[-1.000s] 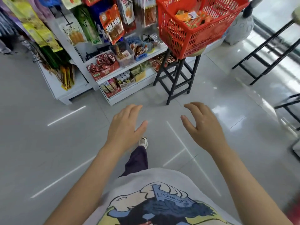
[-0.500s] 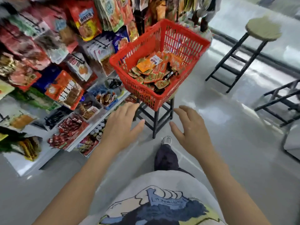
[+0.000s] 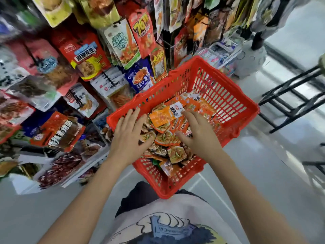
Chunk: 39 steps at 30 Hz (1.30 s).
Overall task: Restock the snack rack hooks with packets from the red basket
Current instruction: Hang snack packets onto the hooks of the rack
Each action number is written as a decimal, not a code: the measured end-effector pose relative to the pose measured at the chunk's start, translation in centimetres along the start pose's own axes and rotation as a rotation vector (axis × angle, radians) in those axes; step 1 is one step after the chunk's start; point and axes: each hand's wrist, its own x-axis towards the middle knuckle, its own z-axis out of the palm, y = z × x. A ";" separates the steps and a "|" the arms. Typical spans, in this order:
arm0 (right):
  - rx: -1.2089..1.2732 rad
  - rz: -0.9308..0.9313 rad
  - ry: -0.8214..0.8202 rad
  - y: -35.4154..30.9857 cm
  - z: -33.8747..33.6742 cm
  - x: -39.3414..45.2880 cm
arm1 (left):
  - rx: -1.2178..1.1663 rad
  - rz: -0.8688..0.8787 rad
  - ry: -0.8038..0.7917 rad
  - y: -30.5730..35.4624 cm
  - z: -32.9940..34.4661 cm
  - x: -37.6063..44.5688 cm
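The red basket [image 3: 226,95] stands right in front of me, filled with several small orange snack packets [image 3: 164,117]. My left hand [image 3: 129,136] hovers over the basket's left rim, fingers spread and relaxed, holding nothing. Over the packet pile reaches my right hand [image 3: 197,132], fingers extended toward an orange packet, nothing gripped. The snack rack [image 3: 109,55] fills the upper left, its hooks crowded with hanging bags.
Low shelves with boxed snacks [image 3: 73,159] run under the rack at left. A black stool frame [image 3: 292,99] stands on the glossy floor at right. A white round base [image 3: 249,60] sits behind the basket.
I have stepped up to the basket, which now lies under both hands. Both hands moved forward from in front of it to above the packets.
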 end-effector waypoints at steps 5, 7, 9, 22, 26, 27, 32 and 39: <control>0.109 0.413 -0.284 1.8 2.8 5.8 | 0.119 -0.117 -0.024 -2.3 0.6 6.2; 0.110 0.652 -0.346 2.6 4.4 7.1 | 0.137 -0.193 -0.082 -2.9 0.9 7.7; 0.181 0.858 -0.384 2.7 6.0 8.1 | 0.151 -0.187 -0.113 -3.2 1.1 8.3; 0.860 1.348 0.078 -1.0 13.7 13.4 | 0.073 -0.019 -0.140 -6.2 0.3 8.9; 0.888 1.238 0.149 -1.9 14.6 12.4 | 0.080 -0.004 -0.109 -6.5 0.6 8.7; 0.868 1.211 0.128 -2.5 14.6 12.1 | 0.084 -0.007 -0.113 -6.5 0.6 8.7; 0.845 1.145 0.080 -3.6 15.8 11.4 | 0.060 -0.007 -0.139 -6.4 0.5 8.7; 0.999 1.277 0.304 -2.3 14.8 9.8 | 0.065 0.003 -0.154 -6.5 0.4 8.6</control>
